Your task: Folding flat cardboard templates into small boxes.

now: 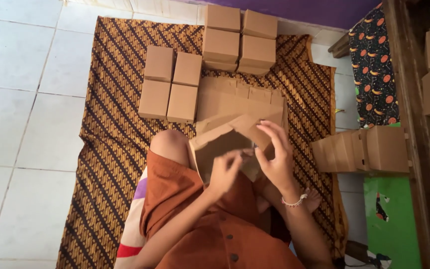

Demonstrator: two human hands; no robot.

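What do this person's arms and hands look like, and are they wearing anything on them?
Both arms are bare, with no sleeves or gloves showing. The right hand has a thin beaded bracelet, pale with pinkish beads, at its wrist. The left hand wears nothing visible.

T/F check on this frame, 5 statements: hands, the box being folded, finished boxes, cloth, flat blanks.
1. Both hands are on a partly folded cardboard box. True: the left hand and right hand grip its flaps.
2. The finished boxes in front are stacked on bare tile. False: they stand on the patterned brown cloth.
3. A pile of flat cardboard blanks lies between the knee and the far boxes. True.
4. The right wrist is bare. False: it wears a beaded bracelet.
5. The box in hand is closed and taped. False: it is open, flaps loose; no tape is visible.
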